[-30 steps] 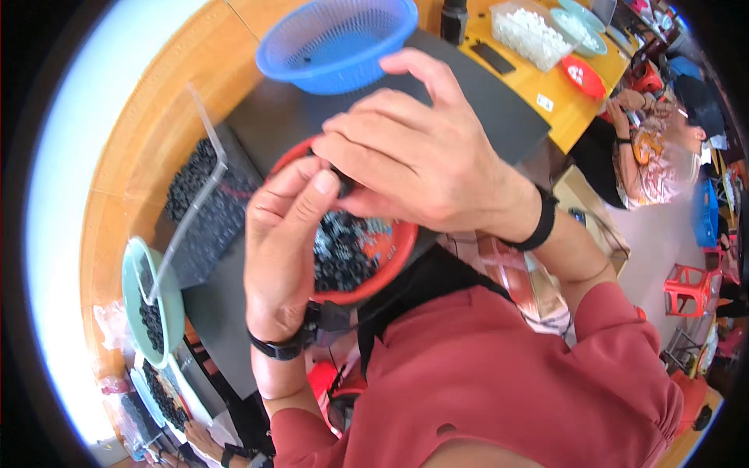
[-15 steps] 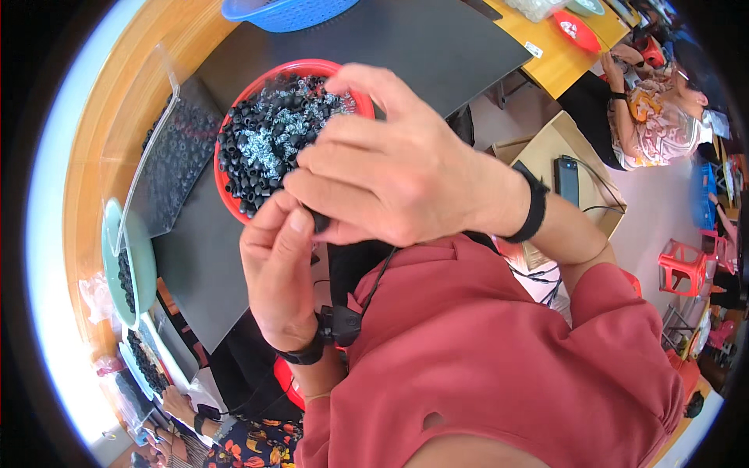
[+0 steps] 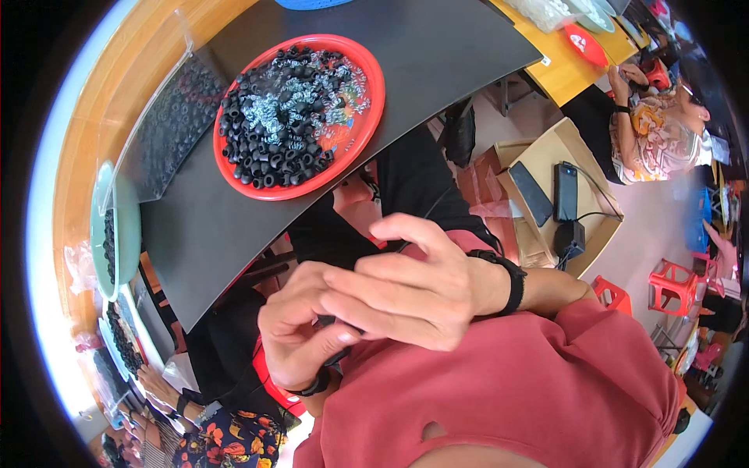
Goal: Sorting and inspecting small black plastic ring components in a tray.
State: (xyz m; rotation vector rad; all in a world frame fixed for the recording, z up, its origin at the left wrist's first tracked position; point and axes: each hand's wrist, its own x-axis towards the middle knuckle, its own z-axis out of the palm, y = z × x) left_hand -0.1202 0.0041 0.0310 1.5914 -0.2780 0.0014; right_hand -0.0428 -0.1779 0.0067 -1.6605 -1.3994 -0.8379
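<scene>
My left hand (image 3: pixel 300 324) is closed, with its thumb and fingers pinching a small black plastic piece (image 3: pixel 328 320). My right hand (image 3: pixel 413 292) presses against it from the other side; its fingers curl over the piece and hide most of it, while the index finger stands raised. What the right fingertips grip is hidden. Both hands are in front of my red shirt, short of the table edge. Beyond them a round red tray (image 3: pixel 376 101) carries many small black hollow pieces (image 3: pixel 269 168) and a heap of tiny metal springs (image 3: pixel 261 113).
A clear plastic bin (image 3: pixel 168 125) of black pieces leans left of the tray on the dark table (image 3: pixel 437 54). Further left is a pale green basin (image 3: pixel 129 234). An open cardboard box (image 3: pixel 597 226) with phones is at right. Other people sit on both sides.
Both hands have drawn back from over the tray toward my body, still together around the black piece. The tray now shows whole and appears higher in view.
</scene>
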